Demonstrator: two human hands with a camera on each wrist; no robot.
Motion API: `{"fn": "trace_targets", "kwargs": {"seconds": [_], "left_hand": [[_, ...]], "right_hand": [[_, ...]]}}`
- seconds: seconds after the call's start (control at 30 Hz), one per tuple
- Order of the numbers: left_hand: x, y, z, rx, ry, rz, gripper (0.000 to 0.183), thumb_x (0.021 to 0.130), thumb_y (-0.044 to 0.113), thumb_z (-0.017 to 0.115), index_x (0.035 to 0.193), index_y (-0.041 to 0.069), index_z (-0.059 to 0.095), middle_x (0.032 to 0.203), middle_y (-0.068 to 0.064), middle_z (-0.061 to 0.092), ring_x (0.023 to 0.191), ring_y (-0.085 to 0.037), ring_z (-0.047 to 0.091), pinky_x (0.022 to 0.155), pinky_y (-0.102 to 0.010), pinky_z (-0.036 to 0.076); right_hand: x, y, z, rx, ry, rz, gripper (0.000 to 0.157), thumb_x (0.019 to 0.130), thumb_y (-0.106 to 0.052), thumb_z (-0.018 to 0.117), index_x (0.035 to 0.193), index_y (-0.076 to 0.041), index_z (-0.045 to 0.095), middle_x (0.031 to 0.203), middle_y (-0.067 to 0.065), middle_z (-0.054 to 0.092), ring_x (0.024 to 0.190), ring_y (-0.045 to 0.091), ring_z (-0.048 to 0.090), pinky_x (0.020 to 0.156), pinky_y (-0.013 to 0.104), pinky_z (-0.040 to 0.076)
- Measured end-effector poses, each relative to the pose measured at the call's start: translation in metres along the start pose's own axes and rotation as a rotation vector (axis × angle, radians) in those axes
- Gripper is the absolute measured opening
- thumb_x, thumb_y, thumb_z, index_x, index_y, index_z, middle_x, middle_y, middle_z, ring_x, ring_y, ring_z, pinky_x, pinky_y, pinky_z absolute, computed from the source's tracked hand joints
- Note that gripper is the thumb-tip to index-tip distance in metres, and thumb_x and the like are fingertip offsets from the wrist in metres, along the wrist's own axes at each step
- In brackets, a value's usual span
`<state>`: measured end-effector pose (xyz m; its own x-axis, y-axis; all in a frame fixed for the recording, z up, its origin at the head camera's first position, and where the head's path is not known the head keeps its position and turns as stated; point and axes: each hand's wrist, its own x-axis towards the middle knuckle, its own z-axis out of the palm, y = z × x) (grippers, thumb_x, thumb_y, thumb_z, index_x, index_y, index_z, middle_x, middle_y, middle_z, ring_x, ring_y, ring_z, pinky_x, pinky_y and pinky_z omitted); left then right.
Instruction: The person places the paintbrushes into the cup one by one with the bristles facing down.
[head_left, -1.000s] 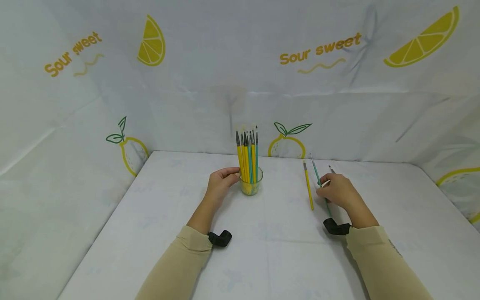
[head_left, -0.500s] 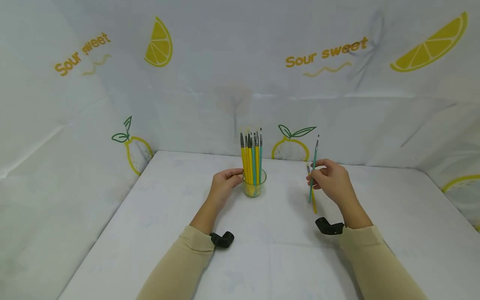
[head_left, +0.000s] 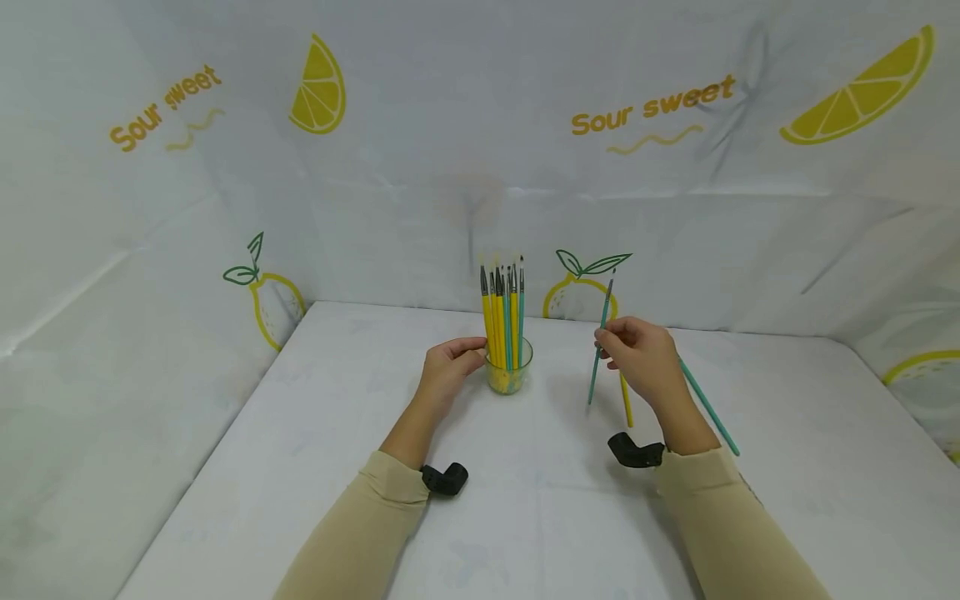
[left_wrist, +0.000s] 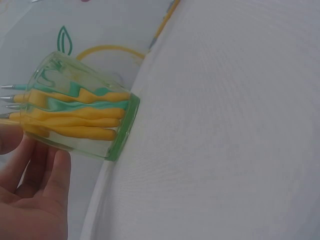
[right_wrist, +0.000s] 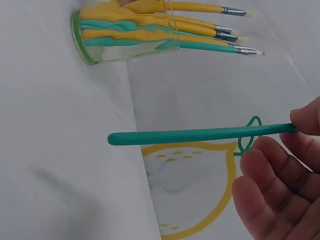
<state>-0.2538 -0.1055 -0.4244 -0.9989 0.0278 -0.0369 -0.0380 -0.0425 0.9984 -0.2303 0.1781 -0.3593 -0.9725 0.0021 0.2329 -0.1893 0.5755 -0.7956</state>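
A clear greenish glass cup (head_left: 507,382) stands on the table, full of upright yellow and teal paintbrushes (head_left: 501,325), bristles up. At its left rim, my left hand (head_left: 444,372) holds the cup between thumb and fingers; the left wrist view shows fingers (left_wrist: 56,172) by the glass wall. My right hand (head_left: 647,360) pinches a teal paintbrush (head_left: 603,321) above the table, to the right of the cup. That brush is nearly upright, bristles up, and its rounded handle end (right_wrist: 120,139) points down in the right wrist view.
A yellow paintbrush (head_left: 626,404) lies on the white-covered table, partly hidden behind my right hand. Farther right lies another teal paintbrush (head_left: 711,408), its upper part covered by the hand. A white sheet (head_left: 465,225) with lemon prints hangs behind the table.
My right hand has raised a teal paintbrush off the table, turned it nearly upright and carried it left toward the cup. The left hand stays at the cup.
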Motion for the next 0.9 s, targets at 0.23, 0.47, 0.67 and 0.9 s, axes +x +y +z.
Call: {"fn": "trace_targets", "kwargs": {"seconds": [0.23,0.47,0.67,0.9], "left_hand": [[0.0005,-0.0018,-0.0013,0.006,0.008,0.001,0.027,0.089,0.014,0.067,0.114,0.004,0.072,0.115,-0.009,0.07,0.105,-0.015,0.062,0.096,-0.031,0.052],[-0.0002,-0.0003,-0.0009,0.01,-0.003,0.004,0.027,0.088,0.015,0.067,0.112,0.005,0.073,0.114,-0.006,0.07,0.108,-0.016,0.062,0.096,-0.031,0.052],[0.0,0.0022,-0.0017,0.019,0.011,0.01,0.027,0.087,0.014,0.066,0.112,0.006,0.073,0.113,-0.006,0.07,0.108,-0.016,0.061,0.095,-0.032,0.052],[-0.0043,0.0058,0.0006,0.014,-0.024,-0.011,0.029,0.091,0.014,0.066,0.117,0.003,0.07,0.12,-0.009,0.068,0.107,-0.013,0.061,0.097,-0.031,0.052]], "right_hand": [[-0.0006,0.0034,-0.001,0.047,0.017,-0.004,0.032,0.097,-0.029,0.06,0.103,0.001,0.068,0.093,0.017,0.073,0.074,0.021,0.07,0.064,0.026,0.059],[-0.0018,0.0057,-0.0026,0.134,0.028,-0.031,0.027,0.097,-0.019,0.058,0.117,-0.001,0.061,0.094,0.023,0.073,0.069,0.014,0.071,0.063,0.025,0.059],[-0.0015,0.0041,-0.0012,0.184,0.005,-0.018,0.029,0.096,-0.014,0.054,0.123,-0.005,0.057,0.094,0.02,0.075,0.07,0.015,0.072,0.065,0.029,0.06],[-0.0056,0.0,-0.0006,0.199,0.049,-0.072,0.024,0.097,-0.014,0.055,0.117,-0.002,0.06,0.087,0.008,0.076,0.069,0.01,0.071,0.065,0.028,0.06]]}}
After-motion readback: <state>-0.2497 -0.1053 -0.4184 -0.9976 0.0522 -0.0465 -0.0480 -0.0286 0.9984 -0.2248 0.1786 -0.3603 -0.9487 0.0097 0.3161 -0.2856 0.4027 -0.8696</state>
